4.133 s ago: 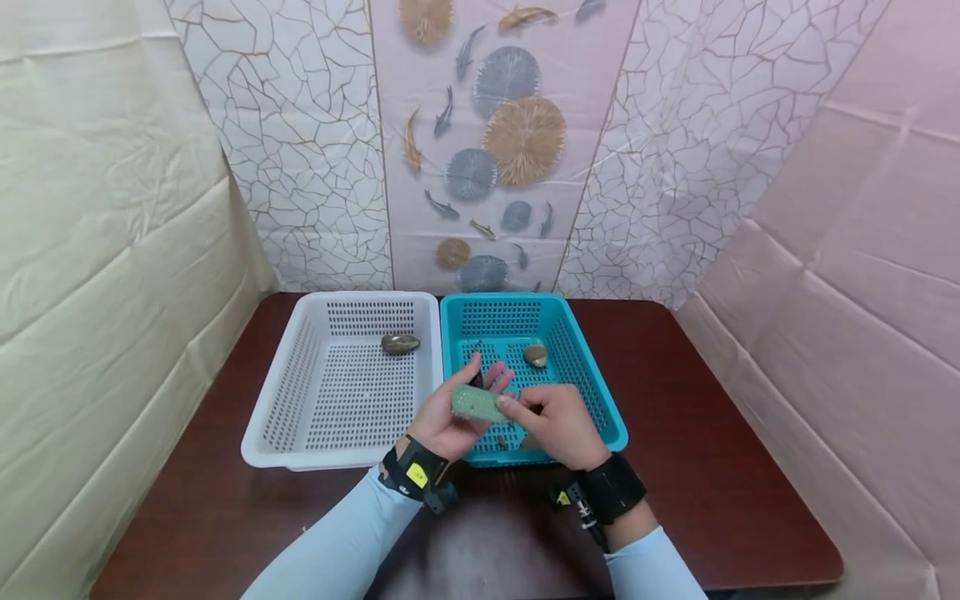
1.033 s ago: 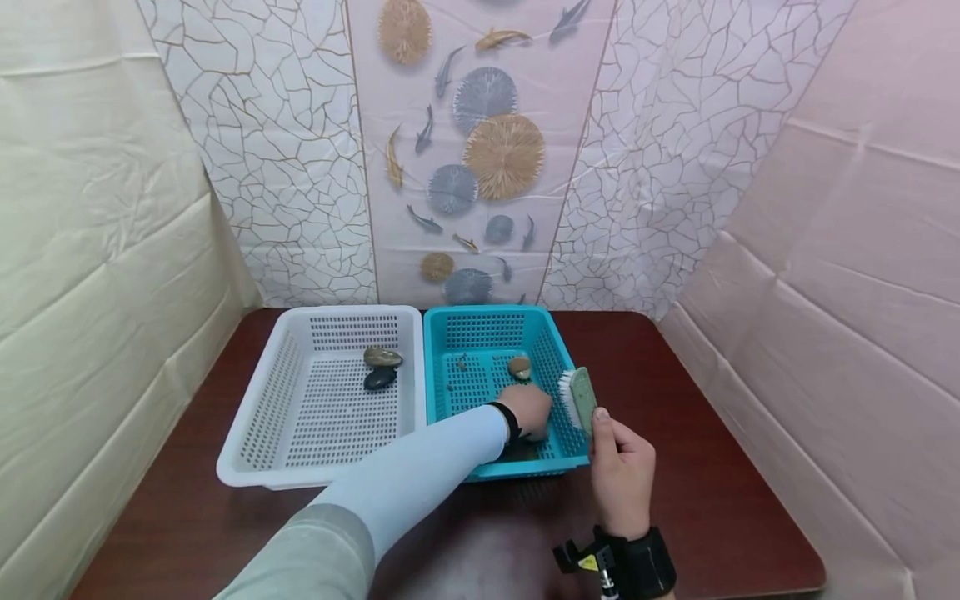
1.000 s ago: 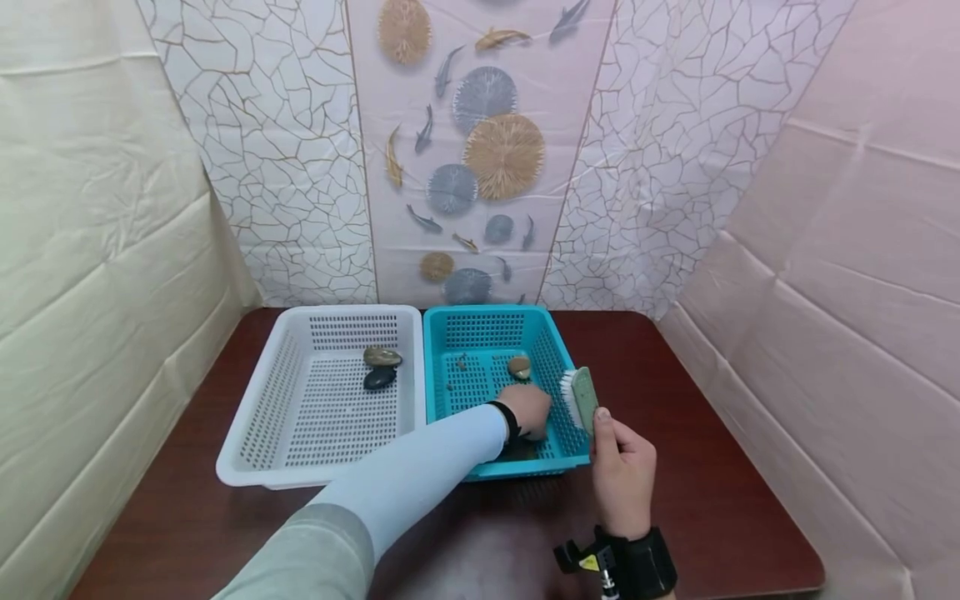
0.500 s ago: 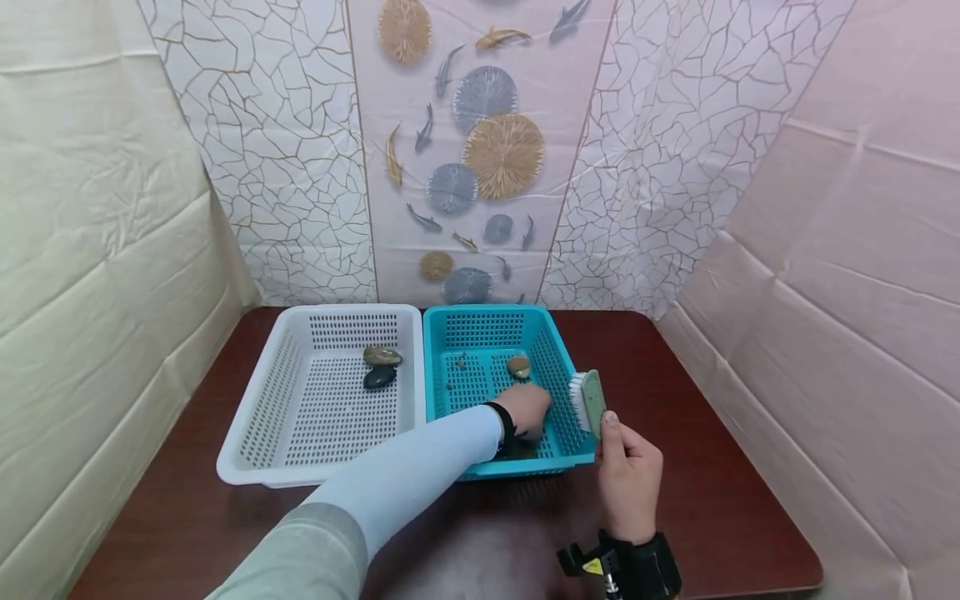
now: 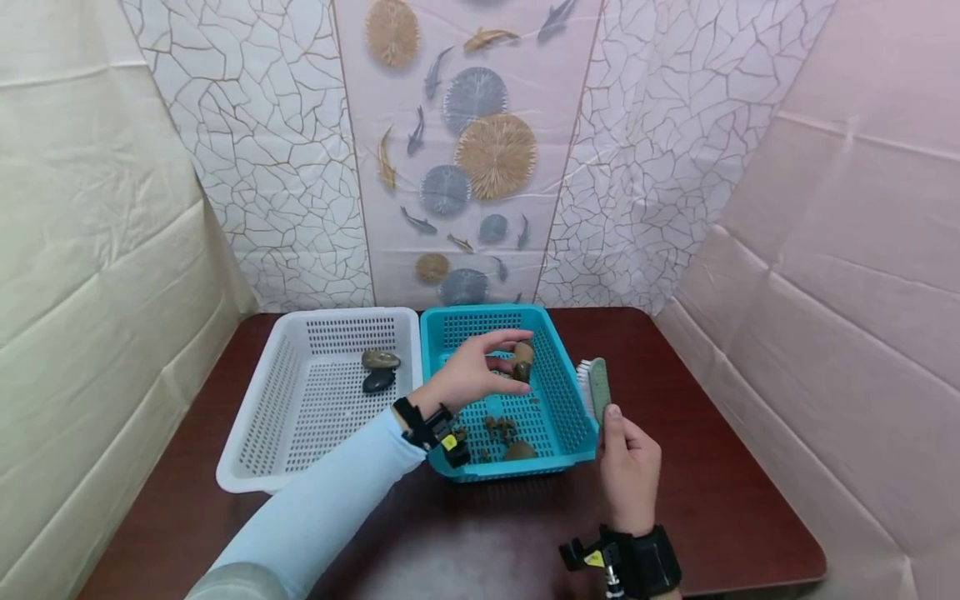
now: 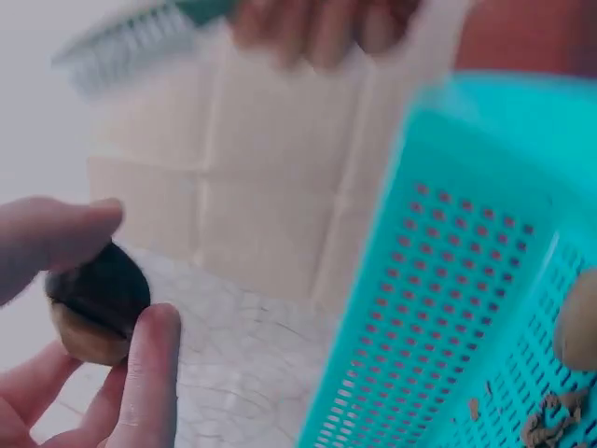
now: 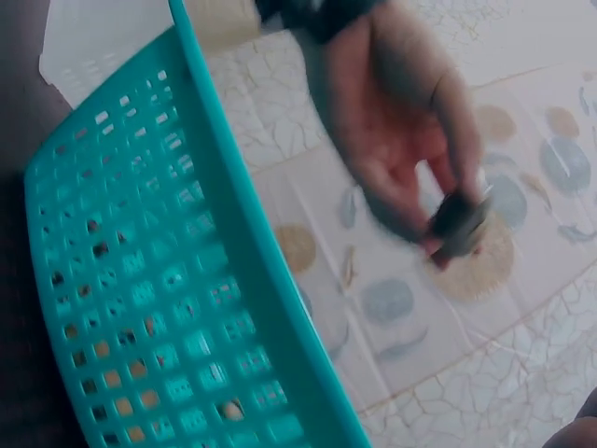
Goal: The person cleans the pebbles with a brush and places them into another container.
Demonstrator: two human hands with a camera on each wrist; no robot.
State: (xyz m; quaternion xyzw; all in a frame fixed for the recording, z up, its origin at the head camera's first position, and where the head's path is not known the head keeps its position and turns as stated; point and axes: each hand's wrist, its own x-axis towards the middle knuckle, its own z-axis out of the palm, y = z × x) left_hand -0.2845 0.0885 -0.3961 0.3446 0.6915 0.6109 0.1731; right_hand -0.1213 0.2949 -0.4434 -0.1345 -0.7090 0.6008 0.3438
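Observation:
My left hand [image 5: 474, 368] is over the teal basket [image 5: 577, 408], pinching a two-tone stone [image 5: 522, 360] between thumb and fingers. In the left wrist view this stone [image 6: 101, 303] is dark on one side and tan on the other. The right wrist view shows the left hand and stone blurred, beside the basket. My right hand [image 5: 630, 475] grips the end of a green scrub brush [image 5: 599, 387] just right of the basket, its white bristles facing left. Inside the teal basket lie a tan stone [image 5: 520, 451] and brown crumbly clods [image 5: 501, 428].
A white basket [image 5: 251, 417] stands directly left of the teal one. Within it lie a brown striped stone [image 5: 380, 359] and a black stone [image 5: 378, 381]. Both baskets sit on a dark red-brown table [image 5: 720, 467], with fabric hangings behind and at the sides.
My left hand has risen from the floor of the teal basket and now holds the two-tone stone. Clods and a tan stone are uncovered. The right hand keeps the brush, barely shifted.

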